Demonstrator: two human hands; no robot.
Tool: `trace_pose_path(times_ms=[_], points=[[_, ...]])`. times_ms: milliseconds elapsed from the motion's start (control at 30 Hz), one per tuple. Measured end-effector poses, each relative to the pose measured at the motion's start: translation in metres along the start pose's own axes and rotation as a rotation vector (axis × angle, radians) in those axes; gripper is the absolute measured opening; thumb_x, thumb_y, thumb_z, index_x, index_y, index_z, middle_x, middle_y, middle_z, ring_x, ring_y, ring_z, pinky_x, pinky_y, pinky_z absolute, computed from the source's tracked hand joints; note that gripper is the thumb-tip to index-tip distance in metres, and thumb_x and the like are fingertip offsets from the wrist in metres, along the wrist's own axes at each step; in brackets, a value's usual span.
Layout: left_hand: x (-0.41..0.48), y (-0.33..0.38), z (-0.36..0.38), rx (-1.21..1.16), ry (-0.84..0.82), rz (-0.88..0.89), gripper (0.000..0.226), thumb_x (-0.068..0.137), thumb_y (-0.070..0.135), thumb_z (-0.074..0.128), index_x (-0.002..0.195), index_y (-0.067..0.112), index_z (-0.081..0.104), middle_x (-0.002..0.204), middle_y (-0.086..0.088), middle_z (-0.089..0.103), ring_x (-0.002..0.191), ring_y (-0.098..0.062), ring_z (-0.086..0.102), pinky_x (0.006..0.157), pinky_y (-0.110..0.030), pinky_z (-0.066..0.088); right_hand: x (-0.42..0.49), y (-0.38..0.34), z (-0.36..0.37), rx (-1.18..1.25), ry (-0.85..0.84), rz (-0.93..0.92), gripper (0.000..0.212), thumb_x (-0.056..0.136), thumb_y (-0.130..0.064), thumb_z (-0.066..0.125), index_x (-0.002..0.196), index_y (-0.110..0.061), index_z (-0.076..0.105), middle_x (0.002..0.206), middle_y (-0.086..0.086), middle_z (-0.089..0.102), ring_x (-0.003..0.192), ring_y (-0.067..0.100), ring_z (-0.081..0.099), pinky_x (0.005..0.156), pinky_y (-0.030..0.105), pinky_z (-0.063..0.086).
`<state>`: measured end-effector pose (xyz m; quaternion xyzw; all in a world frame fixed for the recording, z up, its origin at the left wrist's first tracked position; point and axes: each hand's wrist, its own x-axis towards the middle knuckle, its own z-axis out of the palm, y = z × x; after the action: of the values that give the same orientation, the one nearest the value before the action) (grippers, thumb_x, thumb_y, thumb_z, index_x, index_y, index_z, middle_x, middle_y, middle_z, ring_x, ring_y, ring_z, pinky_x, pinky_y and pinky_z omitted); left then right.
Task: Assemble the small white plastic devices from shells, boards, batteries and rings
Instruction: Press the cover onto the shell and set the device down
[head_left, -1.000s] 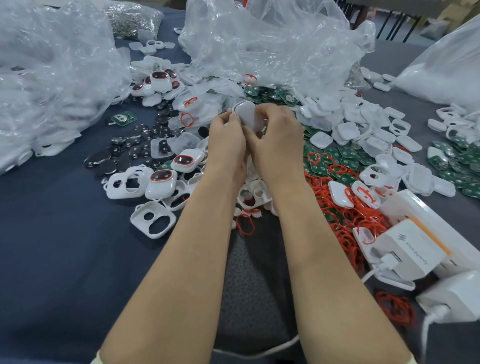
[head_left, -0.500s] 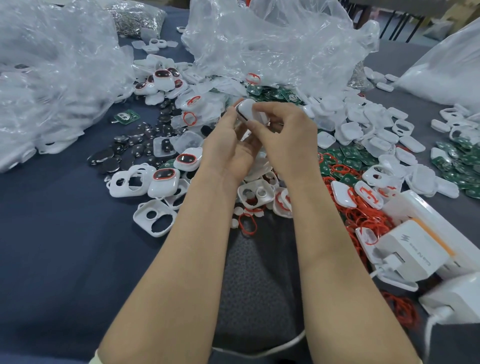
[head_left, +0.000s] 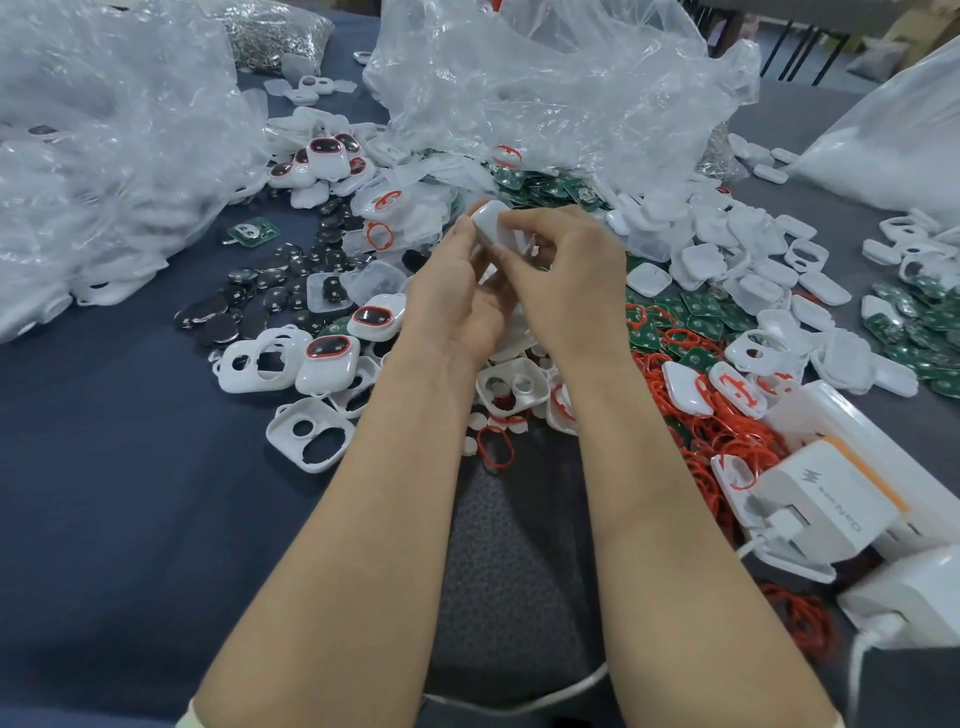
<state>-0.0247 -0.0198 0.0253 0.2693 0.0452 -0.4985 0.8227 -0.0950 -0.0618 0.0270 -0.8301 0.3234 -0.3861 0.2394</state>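
Head view | left hand (head_left: 457, 291) and right hand (head_left: 566, 270) both pinch white shell (head_left: 491, 221) | risk: uneven squeeze makes shell slip into parts pile (head_left: 701, 260)

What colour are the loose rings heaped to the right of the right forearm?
Red; the rings show best in the head view.
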Motion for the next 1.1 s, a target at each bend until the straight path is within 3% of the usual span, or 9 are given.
trace_pose_path(times_ms=[133, 367, 567, 733, 800, 967, 1033, 1100], points=[[0.001, 0.0, -0.001, 0.035, 0.011, 0.019, 0.041, 0.103, 0.024, 0.043, 0.137, 0.001, 0.05, 0.114, -0.018, 0.057, 0.092, -0.029, 0.059, 0.054, -0.034, 0.058, 0.0, 0.0, 0.002, -0.018, -0.017, 0.008, 0.025, 0.085, -0.018, 0.07, 0.109, -0.013, 0.072, 0.098, 0.005, 0.062, 0.083, 0.011, 0.049, 0.077, 0.019, 0.037], [0.001, -0.002, -0.002, 0.15, 0.022, 0.135, 0.036, 0.101, 0.022, 0.048, 0.13, 0.002, 0.056, 0.073, -0.006, 0.063, 0.062, -0.016, 0.063, 0.058, -0.027, 0.057, -0.004, -0.003, 0.005, -0.021, -0.01, 0.018, 0.02, 0.09, -0.017, 0.062, 0.107, -0.012, 0.073, 0.097, 0.008, 0.061, 0.088, 0.02, 0.054, 0.076, 0.024, 0.04], [-0.001, -0.003, -0.003, 0.141, 0.022, 0.224, 0.028, 0.103, 0.009, 0.041, 0.126, -0.001, 0.055, 0.077, -0.009, 0.062, 0.046, -0.008, 0.063, 0.043, -0.019, 0.05, -0.006, -0.008, 0.01, -0.06, -0.012, -0.002, 0.021, 0.093, -0.019, 0.06, 0.108, -0.011, 0.072, 0.103, 0.009, 0.062, 0.098, 0.026, 0.056, 0.082, 0.033, 0.044], [-0.002, -0.003, -0.001, 0.192, 0.038, 0.261, 0.024, 0.103, 0.007, 0.039, 0.088, 0.008, 0.058, 0.055, -0.001, 0.06, 0.043, -0.005, 0.057, 0.044, -0.015, 0.049, -0.008, -0.011, 0.011, -0.105, 0.007, -0.022, 0.021, 0.093, -0.018, 0.058, 0.107, -0.013, 0.073, 0.099, 0.008, 0.062, 0.098, 0.028, 0.055, 0.077, 0.029, 0.041], [-0.003, -0.002, -0.001, 0.2, 0.041, 0.257, 0.026, 0.103, 0.009, 0.04, 0.084, 0.009, 0.058, 0.055, -0.001, 0.06, 0.044, -0.006, 0.057, 0.046, -0.015, 0.049, -0.009, -0.012, 0.011, -0.12, 0.014, -0.026, 0.021, 0.092, -0.016, 0.057, 0.107, -0.013, 0.072, 0.101, 0.007, 0.062, 0.1, 0.027, 0.054, 0.078, 0.027, 0.039], [-0.009, 0.001, 0.003, 0.087, 0.042, 0.125, 0.017, 0.1, 0.015, 0.047, 0.096, 0.004, 0.059, 0.06, -0.007, 0.061, 0.042, -0.015, 0.06, 0.042, -0.02, 0.05, -0.006, -0.008, 0.009, -0.089, -0.025, -0.01, 0.033, 0.089, -0.017, 0.063, 0.122, -0.011, 0.064, 0.116, 0.007, 0.059, 0.11, 0.023, 0.052, 0.088, 0.021, 0.037], [-0.011, 0.002, 0.004, 0.05, 0.019, 0.089, 0.015, 0.098, 0.011, 0.051, 0.1, 0.001, 0.062, 0.073, -0.012, 0.061, 0.049, -0.02, 0.062, 0.043, -0.025, 0.054, -0.005, -0.004, 0.006, -0.062, -0.025, -0.001, 0.037, 0.087, -0.018, 0.066, 0.122, -0.009, 0.062, 0.118, 0.008, 0.06, 0.11, 0.023, 0.054, 0.091, 0.022, 0.038], [-0.011, 0.003, 0.003, 0.05, 0.013, 0.047, 0.029, 0.098, 0.013, 0.051, 0.121, -0.003, 0.059, 0.096, -0.016, 0.058, 0.068, -0.025, 0.062, 0.047, -0.029, 0.057, -0.005, -0.002, 0.006, -0.039, -0.005, 0.003, 0.038, 0.086, -0.017, 0.067, 0.122, -0.008, 0.06, 0.117, 0.008, 0.061, 0.11, 0.023, 0.054, 0.091, 0.024, 0.039]])
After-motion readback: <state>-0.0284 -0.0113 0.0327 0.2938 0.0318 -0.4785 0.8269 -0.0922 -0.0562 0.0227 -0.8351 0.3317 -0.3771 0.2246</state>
